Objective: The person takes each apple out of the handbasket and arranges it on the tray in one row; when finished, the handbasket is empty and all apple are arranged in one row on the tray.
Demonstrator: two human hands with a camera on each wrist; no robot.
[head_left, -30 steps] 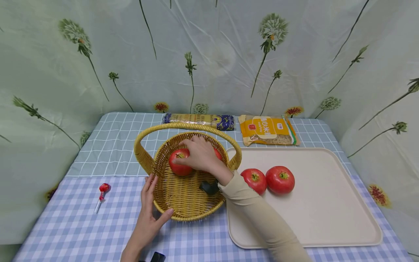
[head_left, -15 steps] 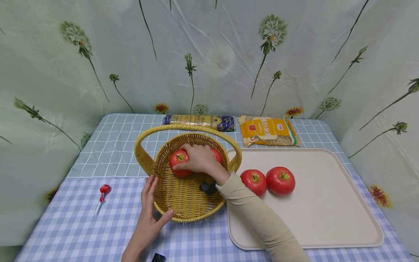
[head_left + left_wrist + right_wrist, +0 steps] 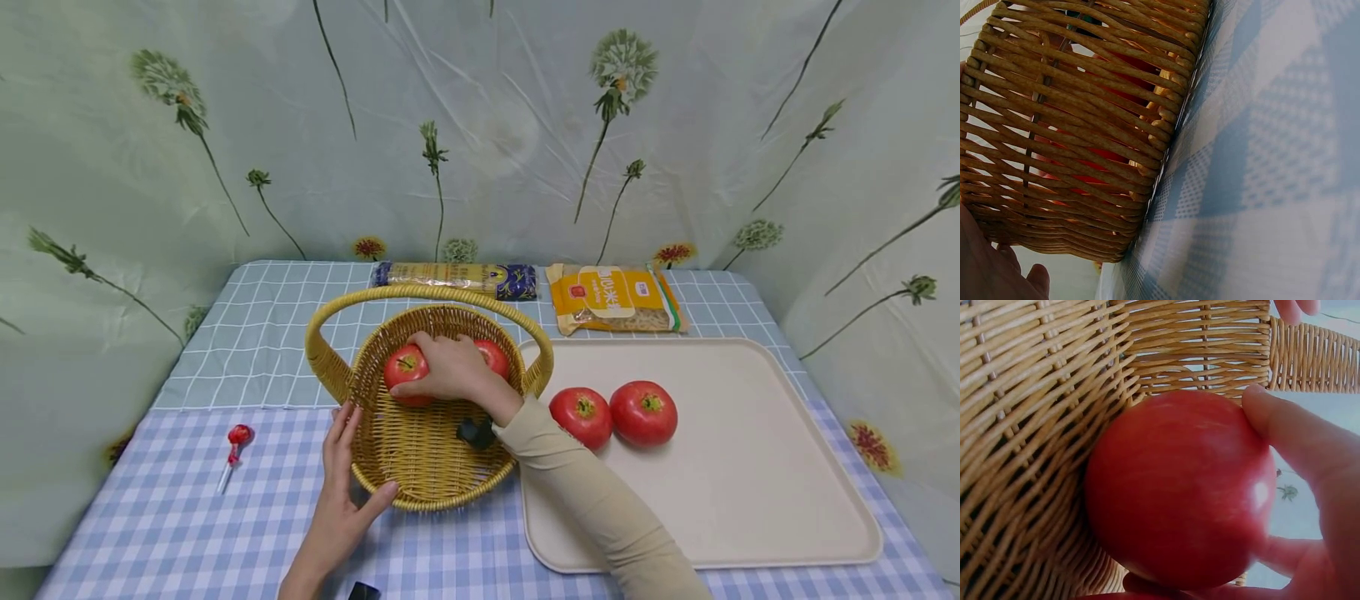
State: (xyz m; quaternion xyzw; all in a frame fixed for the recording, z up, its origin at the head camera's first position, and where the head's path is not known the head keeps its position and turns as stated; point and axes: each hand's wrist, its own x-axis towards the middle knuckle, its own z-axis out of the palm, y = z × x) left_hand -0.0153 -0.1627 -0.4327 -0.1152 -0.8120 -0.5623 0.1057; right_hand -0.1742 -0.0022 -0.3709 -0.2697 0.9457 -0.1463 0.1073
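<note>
Right hand: down inside the basket near frame centre, grasping the left apple between thumb and fingers. Pretty decent hold, judging by the right wrist view.
Left apple: in the upper left part of the basket, stem end up. Resting on the weave or slightly lifted? Cannot tell.
Grip tip: wrap wide, squeeze evenly, hold by the sides and not the stem. Round and shiny, so probably slippery if pinched too high.
Second apple: also inside, just right of the hand. Try not to knock it.
Handle: arching above the basket's far side. Easy to bump, so watch the sleeve.
Left hand: against the basket's lower left, released, with straight fingers touching the rim. Handy as a light brace.
Table: blue-white check at the bottom, grey-blue grid cloth higher up. Carrying a lollipop at left, a beige tray with two red apples at right, a long packet and yellow bag along the back.
Room: closed in by pale dandelion-print curtains, softly lit.
</note>
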